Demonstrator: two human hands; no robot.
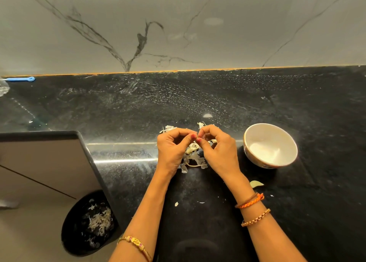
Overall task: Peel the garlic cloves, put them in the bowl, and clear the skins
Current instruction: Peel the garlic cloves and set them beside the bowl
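Note:
My left hand (174,147) and my right hand (215,146) meet fingertip to fingertip above the black counter (217,99), fingers curled and pinching something small between them; the clove itself is hidden by my fingers. A heap of pale garlic skins (193,158) lies on the counter under and behind both hands. A white bowl (270,145) with a patterned outside stands just right of my right hand; its inside looks white and I cannot make out cloves in it.
A dark round bin (89,222) holding garlic skins sits on the floor at lower left, below the counter's edge. A few skin scraps (256,183) lie near my right wrist. A blue tool (21,79) lies at the far left by the marble wall.

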